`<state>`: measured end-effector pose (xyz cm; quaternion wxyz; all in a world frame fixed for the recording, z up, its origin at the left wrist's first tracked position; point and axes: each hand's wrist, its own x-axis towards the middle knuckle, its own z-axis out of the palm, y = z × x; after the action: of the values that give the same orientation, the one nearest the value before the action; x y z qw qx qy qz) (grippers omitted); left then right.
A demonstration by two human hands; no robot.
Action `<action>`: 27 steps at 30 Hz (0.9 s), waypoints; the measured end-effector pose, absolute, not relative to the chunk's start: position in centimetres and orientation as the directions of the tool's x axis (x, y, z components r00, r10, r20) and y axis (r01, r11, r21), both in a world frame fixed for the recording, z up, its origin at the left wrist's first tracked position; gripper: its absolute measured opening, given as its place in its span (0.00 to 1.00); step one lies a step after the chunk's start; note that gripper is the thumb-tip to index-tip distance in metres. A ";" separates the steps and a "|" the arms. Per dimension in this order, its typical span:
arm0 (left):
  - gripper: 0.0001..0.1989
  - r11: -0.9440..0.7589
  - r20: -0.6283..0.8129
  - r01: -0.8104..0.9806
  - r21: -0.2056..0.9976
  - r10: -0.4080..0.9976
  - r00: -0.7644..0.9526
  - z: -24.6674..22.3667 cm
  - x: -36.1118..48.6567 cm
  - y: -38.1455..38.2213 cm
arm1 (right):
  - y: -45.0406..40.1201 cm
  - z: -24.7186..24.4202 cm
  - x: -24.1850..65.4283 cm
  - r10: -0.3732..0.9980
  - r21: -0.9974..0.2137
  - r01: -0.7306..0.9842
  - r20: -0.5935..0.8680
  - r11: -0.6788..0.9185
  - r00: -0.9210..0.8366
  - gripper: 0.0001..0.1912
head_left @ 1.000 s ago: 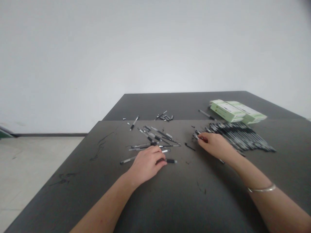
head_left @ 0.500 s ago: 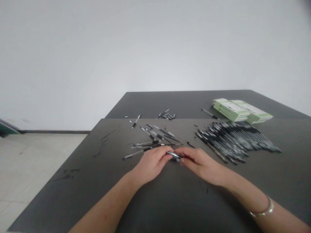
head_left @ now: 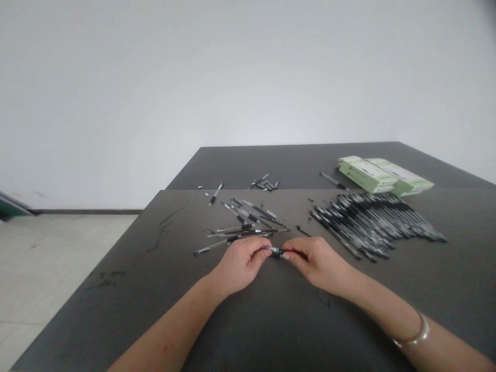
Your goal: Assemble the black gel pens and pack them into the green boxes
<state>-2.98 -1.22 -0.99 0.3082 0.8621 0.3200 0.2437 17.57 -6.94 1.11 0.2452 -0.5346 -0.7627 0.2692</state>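
Between my two hands, low over the dark table (head_left: 155, 289), is a pen (head_left: 276, 251) with a clear and black body. My left hand (head_left: 242, 263) pinches its left end, and my right hand (head_left: 318, 263) pinches its right end; both ends are hidden by the fingers. Just beyond my left hand lie several loose pens and pen parts (head_left: 248, 213), pointing various ways. A dense row of clear pens with black grips (head_left: 372, 222) lies to the right, beyond my right hand.
Two green and white boxes (head_left: 370, 176) stand at the back right, with a single pen (head_left: 331, 180) beside them. Small dark caps (head_left: 267, 185) are heaped farther back. Another pen (head_left: 216, 193) lies back left. A small black piece (head_left: 304, 231) sits near my right hand.
My hands have moved slightly apart, so more of the pen shows between them. The pen now lies closer to level.
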 end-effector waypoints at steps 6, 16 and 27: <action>0.08 -0.581 0.222 0.410 0.703 0.727 0.650 -0.4 -3.1 -1.0 | -7.0 1.6 17.6 0.951 -0.686 0.671 0.106 0.281 -0.290 0.11; 0.10 -0.585 0.188 0.443 0.679 0.722 0.665 -0.2 -3.5 -0.9 | -6.8 1.8 18.2 0.956 -0.662 0.715 0.008 0.224 -0.292 0.10; 0.11 -0.507 0.136 0.418 0.754 0.743 0.656 -0.5 -4.0 0.0 | -6.7 1.9 18.8 0.957 -0.606 0.756 0.032 0.247 -0.287 0.13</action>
<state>-4.01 0.02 -0.47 0.3559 0.8373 0.3465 0.2284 18.75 -6.71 1.86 0.2030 -0.5614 -0.7630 0.2478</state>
